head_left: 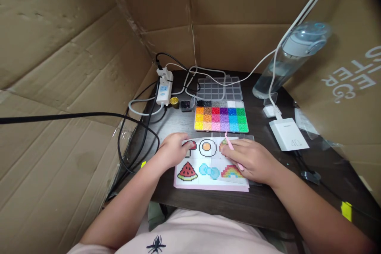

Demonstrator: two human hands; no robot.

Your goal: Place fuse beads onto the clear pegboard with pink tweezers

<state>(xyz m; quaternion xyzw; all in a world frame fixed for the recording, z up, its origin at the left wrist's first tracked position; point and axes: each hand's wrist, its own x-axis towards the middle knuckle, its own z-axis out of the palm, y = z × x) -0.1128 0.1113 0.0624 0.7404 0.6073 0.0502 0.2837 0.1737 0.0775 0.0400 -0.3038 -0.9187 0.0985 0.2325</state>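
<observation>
A pattern sheet (208,170) with pixel pictures of a watermelon, an egg and a rainbow lies on the dark table (238,202). My left hand (174,150) rests on the sheet's upper left corner with its fingers curled down. My right hand (253,158) is closed on pink tweezers (233,151), whose tip points at the sheet's upper right. A clear pegboard (232,170) seems to lie over the sheet's right side. Just beyond the sheet sits an open bead box (222,119) filled with coloured beads in many compartments.
The box's clear lid (220,88) lies open behind it. A white power strip (164,87) with cables is at the back left, a water bottle (291,57) at the back right, a white charger (288,133) on the right. Cardboard walls (59,47) surround the table.
</observation>
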